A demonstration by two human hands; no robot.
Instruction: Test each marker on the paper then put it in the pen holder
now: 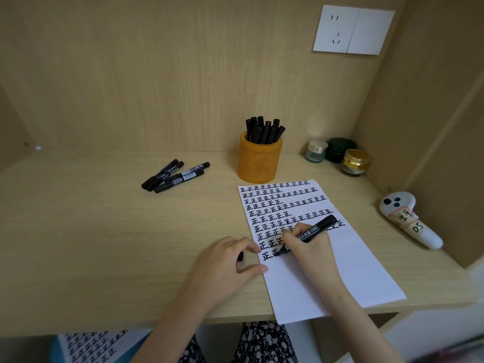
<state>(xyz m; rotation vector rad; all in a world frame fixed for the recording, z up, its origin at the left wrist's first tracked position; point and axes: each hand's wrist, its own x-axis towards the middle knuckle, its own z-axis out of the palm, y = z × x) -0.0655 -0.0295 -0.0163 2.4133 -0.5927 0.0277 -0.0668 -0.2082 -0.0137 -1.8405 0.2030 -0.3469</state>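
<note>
On the desk (104, 244), right of centre, the paper (348, 265) lies w/ its near end hanging over the front edge; the top half is filled w/ ten or so rows of the same black character, the bottom half is blank. Right hand (314, 248) grips one marker (318, 229) in a writing hold, fingers curled round the barrel, nib touching the paper at the lowest row, approx. two characters in. Left hand (225, 263) rests at the paper's left edge, thumb and forefinger tips on it, other fingers curled round a small black piece, prob. the cap (240, 256). Progress, as I judge it: well past halfway. Pen holder (260, 163), 1 of, stands just behind the paper's top edge, packed w/ upright markers (264, 129), presumably tested ones: ten-ish caps show, exact no. can't be told. Left to do: finish this test, recap, drop it in, then do the 4 loose markers (175, 176) lying capped in a bunch well left of the holder. So 1 in hand, 4 waiting. Other bits: 3 small jars (339, 149) at the back right corner, 1 white handheld gadget (408, 218) w/ taped labels by the right wall, 1 wall socket (353, 30) above, 1 more written-over sheet (89, 344) below the desk.
</note>
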